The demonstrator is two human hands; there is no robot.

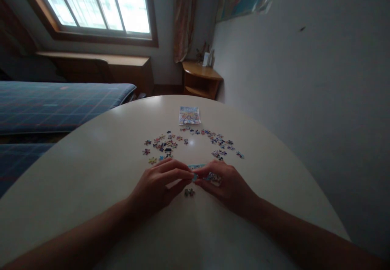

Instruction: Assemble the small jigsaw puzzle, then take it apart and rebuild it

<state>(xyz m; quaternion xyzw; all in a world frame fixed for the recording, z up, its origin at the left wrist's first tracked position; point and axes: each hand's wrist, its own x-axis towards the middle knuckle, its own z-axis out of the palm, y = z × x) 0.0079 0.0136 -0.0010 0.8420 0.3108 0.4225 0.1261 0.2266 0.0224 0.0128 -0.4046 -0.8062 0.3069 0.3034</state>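
My left hand [160,182] and my right hand [224,182] meet over a round white table [106,148], fingertips pinched together on a small joined strip of puzzle pieces [199,172]. Both hands are closed in a pinch. One loose puzzle piece [189,192] lies just below the fingertips. Several scattered coloured puzzle pieces [164,144] lie beyond my left hand, and another scatter of pieces [221,144] lies beyond my right hand. A small picture card [189,115] lies flat farther back.
A grey wall [304,79] stands close on the right of the table. A bed with a blue plaid cover [55,103] is at the left. A wooden corner shelf [201,79] and a window [100,5] are behind.
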